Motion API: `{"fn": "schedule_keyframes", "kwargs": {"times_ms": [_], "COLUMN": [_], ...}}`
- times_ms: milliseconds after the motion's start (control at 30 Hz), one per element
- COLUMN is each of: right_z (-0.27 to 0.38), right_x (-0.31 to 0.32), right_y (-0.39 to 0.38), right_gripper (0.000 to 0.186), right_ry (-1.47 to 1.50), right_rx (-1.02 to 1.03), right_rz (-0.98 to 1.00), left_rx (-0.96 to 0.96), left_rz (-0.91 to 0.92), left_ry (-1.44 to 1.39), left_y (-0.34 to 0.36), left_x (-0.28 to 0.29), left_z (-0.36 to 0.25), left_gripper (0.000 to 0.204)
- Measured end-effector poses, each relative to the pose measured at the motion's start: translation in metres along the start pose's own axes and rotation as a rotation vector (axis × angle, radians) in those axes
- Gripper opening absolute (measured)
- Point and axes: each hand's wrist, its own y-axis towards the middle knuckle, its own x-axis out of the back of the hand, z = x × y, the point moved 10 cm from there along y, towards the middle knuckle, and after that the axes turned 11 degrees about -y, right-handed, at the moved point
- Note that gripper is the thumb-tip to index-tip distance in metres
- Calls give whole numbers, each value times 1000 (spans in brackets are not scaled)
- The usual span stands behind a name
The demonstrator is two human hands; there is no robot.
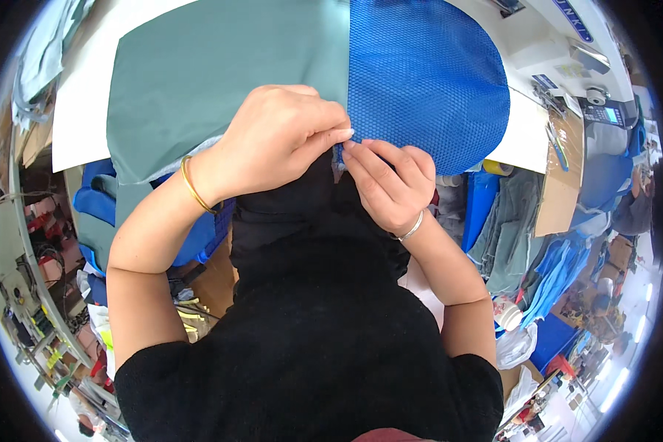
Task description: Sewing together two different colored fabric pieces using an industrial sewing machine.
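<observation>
A large fabric piece lies across the white table edge, joined along a straight seam: a smooth grey-green panel [221,66] on the left and a blue honeycomb mesh panel [431,81] on the right. At the seam's near end, my left hand [295,129] and my right hand [390,180] pinch the edge between finger and thumb, their fingertips almost touching. A short frayed blue bit of the edge [337,158] shows between them. Exactly what lies under my fingertips is hidden.
The white table [77,110] has tools [556,147] and a keypad device [602,112] at the right. Stacks of blue and grey-green pieces [96,214] sit below left, with hanging grey fabric [512,228], a blue board [479,202] and a cardboard sheet [560,199] at the right.
</observation>
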Motion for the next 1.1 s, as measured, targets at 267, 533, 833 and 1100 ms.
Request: {"fn": "schedule_keyframes", "kwargs": {"times_ms": [267,533,833,1100], "right_z": [2,-1,-1,8], "right_x": [-2,-6,-5,-3], "right_y": [0,0,-1,1], "right_gripper": [18,17,23,19], "right_ry": [27,98,-49,-115], "right_rx": [12,-44,-31,-8], "right_rz": [12,22,39,43], "left_rx": [-52,-147,12,52], "left_rz": [0,-135,-1,33], "left_ry": [-13,-123,-51,-74], "left_y": [-3,-9,0,1], "left_x": [0,20,3,2], "left_z": [-4,-13,8,15], "left_gripper": [6,5,8,10]}}
